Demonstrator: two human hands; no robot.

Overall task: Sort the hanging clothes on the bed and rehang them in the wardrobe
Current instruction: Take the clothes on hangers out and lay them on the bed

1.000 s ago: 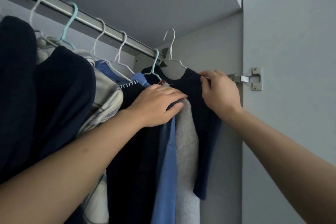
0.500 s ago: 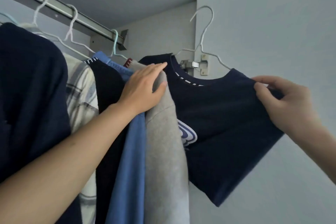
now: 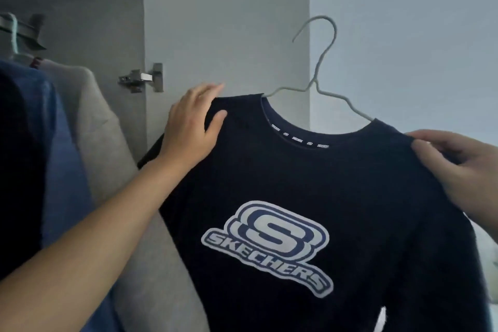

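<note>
The wardrobe door stands open behind the work area, its hinge at the left edge, and the hanging clothes occupy the far left of the view: a grey garment outermost, a blue shirt next to it. The navy T-shirt is held clear of the wardrobe, in front of the door and to the right of the hung row, front face and printed logo toward the camera. Its shoulder line runs left to right and tilts down toward the right. The left hand grips the left shoulder, thumb on the front face; the right hand pinches the right shoulder. The hands are well apart, one at each end. The white wire hanger rises from the collar, hook free and touching nothing. The rail itself lies mostly out of view at upper left; the left hand is nearer to it. In judgement, the grey garment stands between the T-shirt and any return to the rail.
</note>
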